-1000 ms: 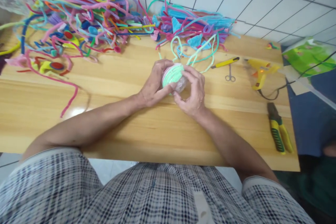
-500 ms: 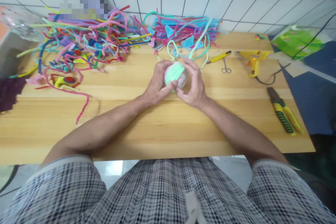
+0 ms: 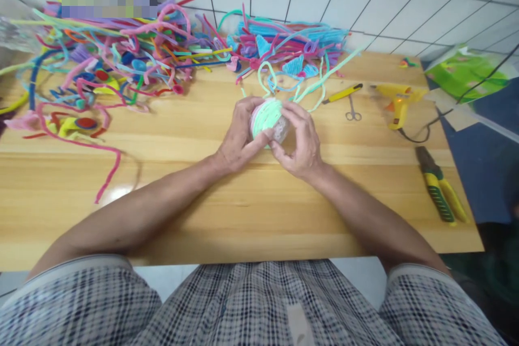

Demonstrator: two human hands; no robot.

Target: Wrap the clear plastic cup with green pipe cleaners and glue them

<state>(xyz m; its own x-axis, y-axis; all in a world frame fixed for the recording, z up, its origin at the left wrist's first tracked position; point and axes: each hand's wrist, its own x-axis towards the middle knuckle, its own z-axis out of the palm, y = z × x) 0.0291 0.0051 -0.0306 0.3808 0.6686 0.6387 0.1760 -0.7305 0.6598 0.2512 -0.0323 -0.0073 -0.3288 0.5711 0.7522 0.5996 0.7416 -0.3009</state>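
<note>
A round ball [image 3: 265,119], partly wrapped in mint-green fuzzy strands with a clear, whitish part on its right, is held between both hands above the table's middle. My left hand [image 3: 242,132] curls around its left side, thumb across the front. On the right side, my right hand [image 3: 299,138] grips it with bent fingers on top and the thumb at the lower front. Light green stems [image 3: 324,78] trail from behind the ball towards the back right. A looped pale green stem [image 3: 266,77] lies just behind it.
Tangled colourful pipe cleaners [image 3: 121,59] and a blue-pink bundle [image 3: 292,38] line the wooden table's [image 3: 243,216] back. On the right are a yellow cutter [image 3: 344,93], small scissors [image 3: 353,115], a glue gun [image 3: 399,108] with its cord, and pliers [image 3: 440,189].
The ball has turned slightly in my hands, showing more green strands in front. The trailing light green stem has swung down to the right. The camera view has shifted a little.
</note>
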